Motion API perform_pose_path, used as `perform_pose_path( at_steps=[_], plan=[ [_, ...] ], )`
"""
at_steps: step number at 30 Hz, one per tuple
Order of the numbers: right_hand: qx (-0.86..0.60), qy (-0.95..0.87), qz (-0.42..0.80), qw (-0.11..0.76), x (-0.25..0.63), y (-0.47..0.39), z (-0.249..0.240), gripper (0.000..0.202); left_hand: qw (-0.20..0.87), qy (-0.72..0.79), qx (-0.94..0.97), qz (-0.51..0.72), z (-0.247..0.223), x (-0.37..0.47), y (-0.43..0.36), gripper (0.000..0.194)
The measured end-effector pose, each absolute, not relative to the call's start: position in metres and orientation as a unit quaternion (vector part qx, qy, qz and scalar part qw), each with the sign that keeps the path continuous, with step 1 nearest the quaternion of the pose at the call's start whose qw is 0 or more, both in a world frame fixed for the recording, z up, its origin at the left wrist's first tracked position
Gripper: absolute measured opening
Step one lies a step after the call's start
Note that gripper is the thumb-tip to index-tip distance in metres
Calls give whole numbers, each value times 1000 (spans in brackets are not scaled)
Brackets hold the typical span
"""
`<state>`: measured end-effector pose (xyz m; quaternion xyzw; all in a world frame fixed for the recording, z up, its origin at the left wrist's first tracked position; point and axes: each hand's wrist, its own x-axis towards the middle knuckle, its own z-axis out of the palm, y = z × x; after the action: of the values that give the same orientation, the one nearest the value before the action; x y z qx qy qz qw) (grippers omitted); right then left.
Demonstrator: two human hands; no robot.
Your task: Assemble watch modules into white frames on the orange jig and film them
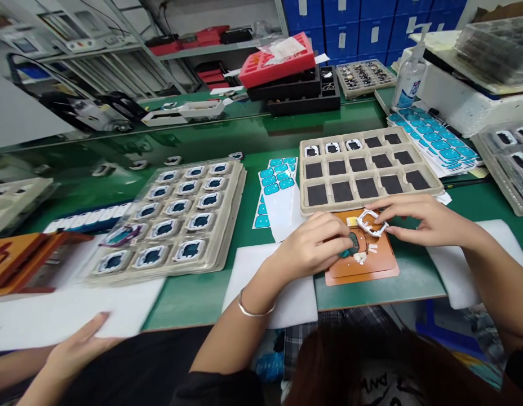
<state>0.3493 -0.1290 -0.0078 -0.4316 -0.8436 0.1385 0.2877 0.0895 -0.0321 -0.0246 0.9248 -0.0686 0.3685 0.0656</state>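
Note:
Over an orange work board [384,265], my right hand [417,219] pinches a small white rounded-square frame [366,230] between thumb and fingers. Just beside it, my left hand [316,245], on the arm with a silver bangle, has its fingers closed on a dark teal plate [350,247]; part of that plate is hidden under the fingers. Between the hands lie a yellow-and-white piece [351,221] and some small white bits [360,257]. Beyond them sits a beige tray [304,192] with dark pads in its pockets and several white frames in the far row.
To the left, stacked clear trays [219,248] hold several white-rimmed parts. Blue sticker sheets [261,211] lie by the beige tray. A pump bottle [409,82] and red tray [282,62] stand at the back. A co-worker's hand [78,347] shows at lower left.

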Motion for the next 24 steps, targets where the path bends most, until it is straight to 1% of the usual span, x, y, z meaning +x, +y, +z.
perform_pose_path(
  at_steps=[3, 5, 8, 11, 17, 20, 23, 24],
  plan=[
    [-427, -845, 138, 291, 348, -129, -6, 18, 52, -59, 937, 340, -23, 89, -33, 15],
    [-424, -845, 139, 296, 348, -129, -6, 16, 29, -51, 943, 327, -22, 89, -33, 14],
    [-429, -841, 139, 298, 347, -130, -6, 14, -10, -35, 943, 332, -23, 89, -32, 14],
    [-453, -835, 135, 281, 347, -131, -6, 12, -25, -17, 943, 331, -24, 88, -31, 16],
    [-471, -831, 139, 262, 347, -132, -5, 16, 19, -7, 968, 248, -23, 86, -31, 21],
    [-467, -833, 132, 266, 347, -133, -4, 18, 31, -10, 969, 247, -21, 84, -32, 22],
    [-460, -838, 123, 267, 348, -134, -4, 20, 41, -3, 965, 260, -18, 83, -34, 29],
    [-459, -839, 118, 266, 348, -134, -5, 21, 48, -1, 965, 259, -17, 83, -34, 28]
  ],
)
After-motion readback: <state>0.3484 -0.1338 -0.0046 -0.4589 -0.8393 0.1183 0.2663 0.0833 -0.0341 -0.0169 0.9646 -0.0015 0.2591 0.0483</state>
